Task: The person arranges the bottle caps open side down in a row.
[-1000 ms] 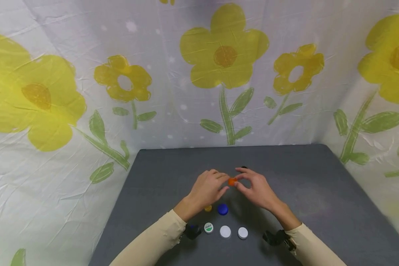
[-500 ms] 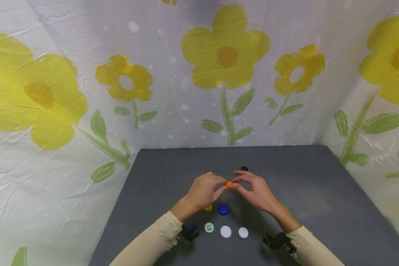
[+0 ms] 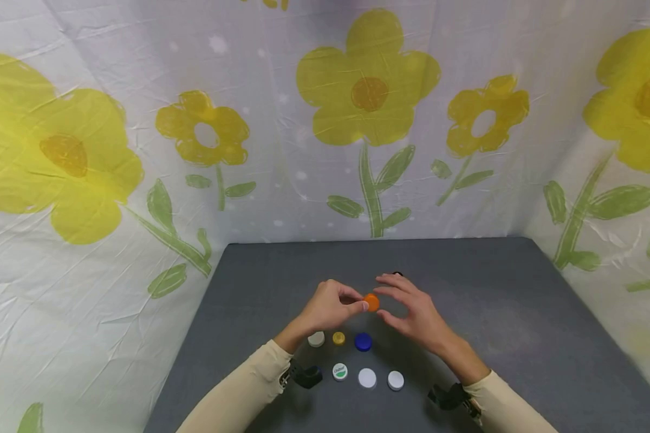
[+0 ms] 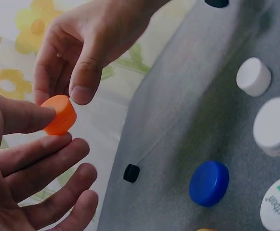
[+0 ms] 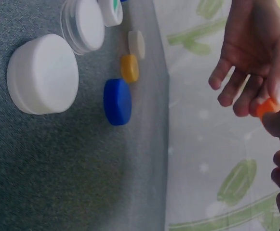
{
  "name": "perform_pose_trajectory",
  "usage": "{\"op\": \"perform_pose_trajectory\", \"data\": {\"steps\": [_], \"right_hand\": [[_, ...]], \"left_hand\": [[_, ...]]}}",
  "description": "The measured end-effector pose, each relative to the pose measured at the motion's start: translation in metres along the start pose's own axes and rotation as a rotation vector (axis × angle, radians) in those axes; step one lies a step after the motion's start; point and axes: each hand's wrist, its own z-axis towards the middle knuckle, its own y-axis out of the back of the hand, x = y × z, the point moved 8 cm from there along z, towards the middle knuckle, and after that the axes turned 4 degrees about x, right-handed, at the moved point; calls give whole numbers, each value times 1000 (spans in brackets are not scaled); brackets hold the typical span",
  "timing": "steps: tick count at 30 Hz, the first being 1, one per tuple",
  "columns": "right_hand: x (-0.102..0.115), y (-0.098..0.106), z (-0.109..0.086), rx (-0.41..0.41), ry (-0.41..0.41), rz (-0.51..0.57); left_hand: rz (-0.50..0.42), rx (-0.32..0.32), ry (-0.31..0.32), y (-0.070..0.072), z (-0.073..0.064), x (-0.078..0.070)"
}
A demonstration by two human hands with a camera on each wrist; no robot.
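An orange bottle cap [image 3: 371, 302] is held above the table, pinched between the thumb and finger of my left hand [image 3: 327, 305]. In the left wrist view the thumb presses the face of the orange cap [image 4: 60, 114], and the other fingers spread below. My right hand [image 3: 417, 313] is beside the cap, its thumb and fingers parted around the cap's right side. Seen from the right wrist, its thumb overlaps the cap [image 5: 267, 107]; contact is hard to tell. A black cap [image 4: 131, 173] lies farther back, mostly hidden by the right hand in the head view.
On the grey table [image 3: 498, 313], nearer the body, lie a blue cap [image 3: 363, 342], a yellow cap [image 3: 338, 338], a white cap with green print [image 3: 340, 371] and several plain white caps, including one [image 3: 395, 380] at right. A flowered cloth [image 3: 281, 180] hangs behind.
The left hand has taken the orange cap in a pinch and turned its flat face toward the head camera. The right fingers have spread away from it. A white cap by the left wrist has come into view.
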Motion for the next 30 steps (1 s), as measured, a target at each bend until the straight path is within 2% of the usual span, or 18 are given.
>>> {"op": "perform_pose_trajectory", "data": {"steps": [3, 6, 9, 11, 17, 22, 26, 30], "right_hand": [[2, -1, -1, -10, 23, -4], [3, -2, -3, -12, 33, -12], [1, -1, -3, -9, 15, -28], [0, 1, -4, -14, -2, -41], [-6, 8, -7, -30, -60, -53], [-10, 9, -11, 4, -104, -40], [-13, 8, -17, 25, -117, -56], [-16, 3, -26, 70, -107, -87]], "left_hand": [[-33, 32, 34, -2, 0, 3], [-52, 62, 42, -4, 0, 4], [-45, 69, 23, -5, 0, 1], [-11, 52, -11, -4, 0, -4], [160, -42, -167, -3, 0, -27], [314, -79, -274, -9, 1, -41], [440, -80, -306, -20, 3, -44], [550, -49, -295, -34, 4, -40]]}}
